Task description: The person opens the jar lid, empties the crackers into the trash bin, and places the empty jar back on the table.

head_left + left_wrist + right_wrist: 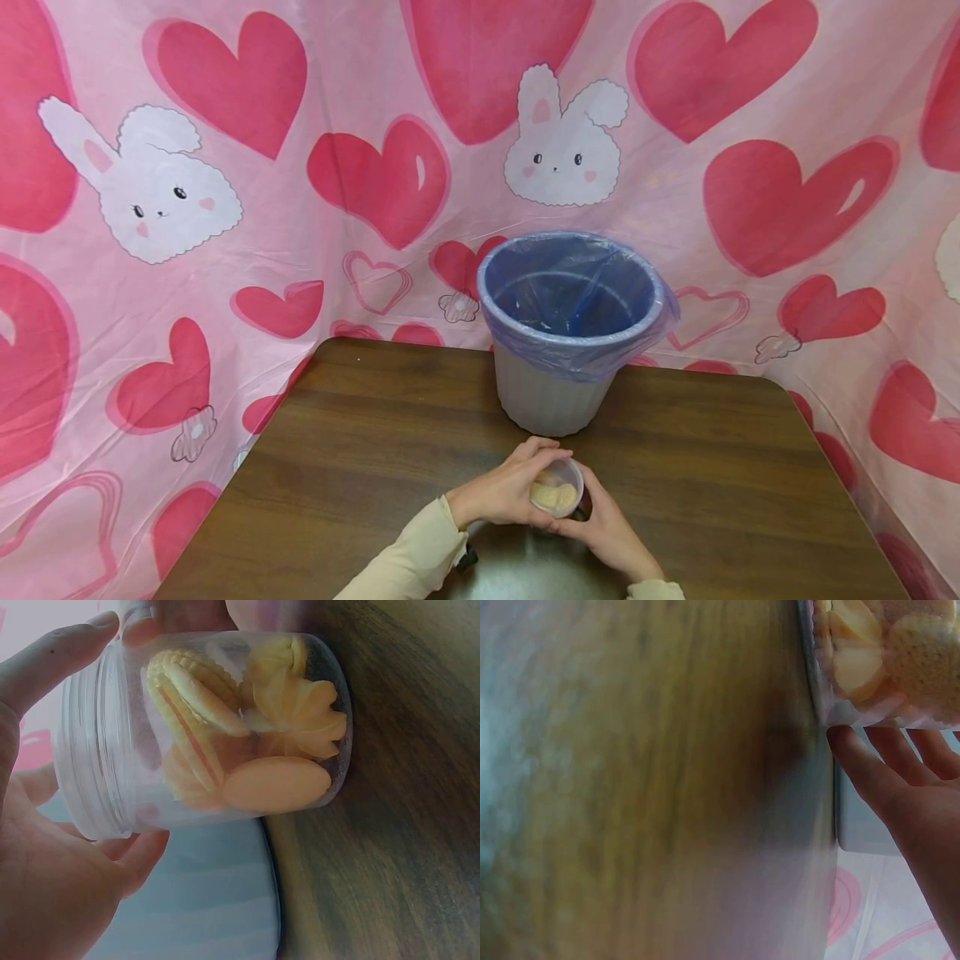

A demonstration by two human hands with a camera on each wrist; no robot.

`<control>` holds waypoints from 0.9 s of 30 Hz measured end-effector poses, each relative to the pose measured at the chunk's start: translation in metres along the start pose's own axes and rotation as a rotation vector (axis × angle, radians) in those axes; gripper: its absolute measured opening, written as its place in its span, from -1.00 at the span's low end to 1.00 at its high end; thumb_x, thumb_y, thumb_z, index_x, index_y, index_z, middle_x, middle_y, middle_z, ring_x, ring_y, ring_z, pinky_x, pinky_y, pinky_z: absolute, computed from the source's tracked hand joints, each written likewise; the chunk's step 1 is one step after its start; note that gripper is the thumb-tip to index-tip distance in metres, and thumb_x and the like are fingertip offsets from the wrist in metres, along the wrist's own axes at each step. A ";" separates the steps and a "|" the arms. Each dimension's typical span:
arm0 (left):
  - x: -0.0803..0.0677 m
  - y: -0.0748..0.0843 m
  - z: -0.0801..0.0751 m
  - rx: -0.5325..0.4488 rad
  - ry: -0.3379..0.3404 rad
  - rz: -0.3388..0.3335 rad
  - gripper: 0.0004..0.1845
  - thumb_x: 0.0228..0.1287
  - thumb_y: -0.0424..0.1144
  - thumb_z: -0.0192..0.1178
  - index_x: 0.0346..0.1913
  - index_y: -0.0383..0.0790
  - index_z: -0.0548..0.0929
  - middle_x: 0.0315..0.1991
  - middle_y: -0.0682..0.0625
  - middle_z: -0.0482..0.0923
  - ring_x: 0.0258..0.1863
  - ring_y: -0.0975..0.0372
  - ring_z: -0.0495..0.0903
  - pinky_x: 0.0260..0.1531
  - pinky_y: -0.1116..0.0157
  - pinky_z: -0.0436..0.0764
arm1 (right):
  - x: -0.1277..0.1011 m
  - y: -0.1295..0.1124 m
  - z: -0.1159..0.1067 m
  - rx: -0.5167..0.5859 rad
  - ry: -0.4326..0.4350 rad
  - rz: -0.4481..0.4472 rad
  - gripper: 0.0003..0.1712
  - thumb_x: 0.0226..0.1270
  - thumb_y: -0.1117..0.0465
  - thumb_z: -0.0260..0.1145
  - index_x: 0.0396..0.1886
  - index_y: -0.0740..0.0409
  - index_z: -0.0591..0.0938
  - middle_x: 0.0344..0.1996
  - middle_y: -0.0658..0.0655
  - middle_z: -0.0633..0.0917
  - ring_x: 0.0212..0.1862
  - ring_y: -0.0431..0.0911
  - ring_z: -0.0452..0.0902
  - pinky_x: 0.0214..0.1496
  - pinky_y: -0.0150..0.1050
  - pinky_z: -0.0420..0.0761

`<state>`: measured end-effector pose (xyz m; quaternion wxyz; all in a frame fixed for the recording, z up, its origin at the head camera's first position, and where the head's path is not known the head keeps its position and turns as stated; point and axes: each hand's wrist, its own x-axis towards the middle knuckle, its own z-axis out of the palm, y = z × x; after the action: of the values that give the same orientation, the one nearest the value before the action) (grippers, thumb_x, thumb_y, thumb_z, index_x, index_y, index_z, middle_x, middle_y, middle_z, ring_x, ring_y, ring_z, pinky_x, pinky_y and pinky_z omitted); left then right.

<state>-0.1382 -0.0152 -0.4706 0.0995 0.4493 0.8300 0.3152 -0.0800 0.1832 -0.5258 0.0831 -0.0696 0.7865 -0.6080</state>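
Note:
A small clear plastic jar (558,493) stands on the brown wooden table (360,433), holding several pale cookies (277,780). My left hand (506,493) curls round its left side and threaded neck (90,750), thumb and fingertips at the rim. My right hand (611,533) cups the jar from the right and near side. In the right wrist view its fingers (870,769) lie against the jar (885,660) low down. No lid shows on the jar.
A grey waste bin (543,400) lined with a blue plastic bag (570,283) stands on the table just behind the jar. A pink cloth with hearts and bunnies (225,208) hangs around the table on all sides.

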 end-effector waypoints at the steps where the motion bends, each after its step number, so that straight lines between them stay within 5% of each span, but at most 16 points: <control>1: 0.000 0.000 0.000 0.005 0.001 0.003 -0.01 -0.07 0.00 0.52 0.43 -0.02 0.22 0.36 -0.07 0.15 0.32 0.16 0.23 0.20 0.32 0.44 | 0.000 0.000 0.000 0.003 0.002 -0.004 0.04 -0.02 0.18 0.55 0.44 -0.08 0.19 0.40 0.12 0.33 0.32 -0.14 0.33 0.20 -0.51 0.39; 9: -0.001 0.001 0.000 0.004 -0.003 0.003 -0.01 -0.06 -0.01 0.51 0.44 -0.06 0.21 0.36 -0.07 0.15 0.32 0.13 0.24 0.21 0.27 0.42 | 0.000 0.002 -0.001 0.003 -0.015 -0.043 0.03 0.01 0.19 0.53 0.45 -0.01 0.17 0.39 0.21 0.31 0.37 0.09 0.25 0.21 -0.53 0.35; 27: -0.008 0.001 -0.004 0.018 0.023 0.007 -0.02 -0.03 -0.04 0.50 0.44 -0.08 0.19 0.36 -0.06 0.17 0.31 0.17 0.26 0.24 0.27 0.41 | -0.001 -0.002 0.000 0.023 -0.007 -0.010 0.04 -0.02 0.19 0.55 0.43 -0.12 0.19 0.35 0.09 0.36 0.29 -0.13 0.35 0.19 -0.48 0.41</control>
<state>-0.1349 -0.0231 -0.4682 0.0848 0.4496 0.8321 0.3134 -0.0789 0.1825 -0.5236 0.0837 -0.0747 0.7787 -0.6172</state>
